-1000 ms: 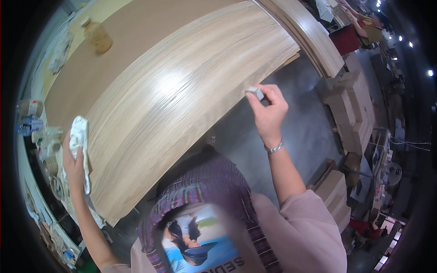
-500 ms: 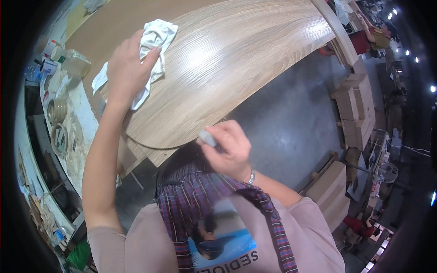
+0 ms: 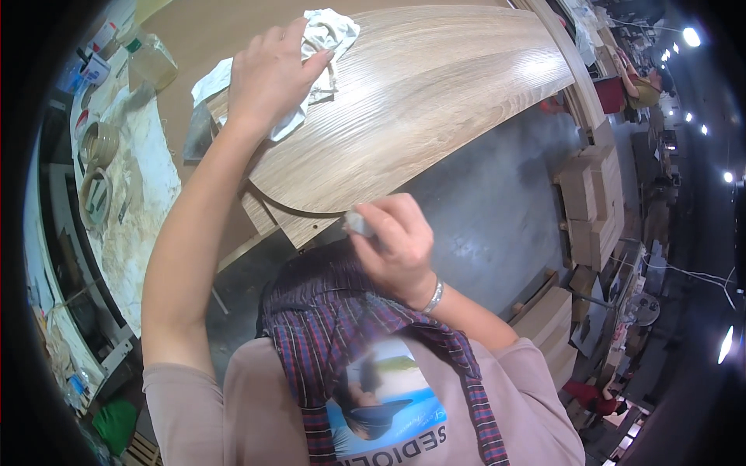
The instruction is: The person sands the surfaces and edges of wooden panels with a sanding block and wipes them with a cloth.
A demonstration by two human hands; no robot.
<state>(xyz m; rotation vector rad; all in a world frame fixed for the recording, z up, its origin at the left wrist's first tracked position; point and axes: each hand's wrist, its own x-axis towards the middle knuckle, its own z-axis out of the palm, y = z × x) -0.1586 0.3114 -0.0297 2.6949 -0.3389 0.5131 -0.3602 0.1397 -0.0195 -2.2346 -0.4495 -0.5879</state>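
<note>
My left hand [image 3: 272, 71] is pressed over a crumpled white cloth [image 3: 330, 35], gripping it against a wood-grain panel [image 3: 412, 101] near its rounded left end. Folds of the cloth stick out beyond the fingertips and on the wrist side. My right hand [image 3: 396, 241] is closed around a small whitish piece [image 3: 358, 224], pinched between thumb and fingers. I cannot make out exactly what that piece is. It is just off the panel's near edge, in front of my apron [image 3: 334, 303].
A clear bottle [image 3: 151, 62] with yellowish liquid and tape rolls [image 3: 99, 144] stand on the stained bench covering [image 3: 128, 202] to the left. Stacked cardboard [image 3: 594, 206] is on the right. Beyond the panel's far right end, another person [image 3: 641, 89] is at work.
The view has shifted, so the panel appears higher and further right. My left hand and cloth have slid slightly right along the panel. My right hand has drawn away from its near edge.
</note>
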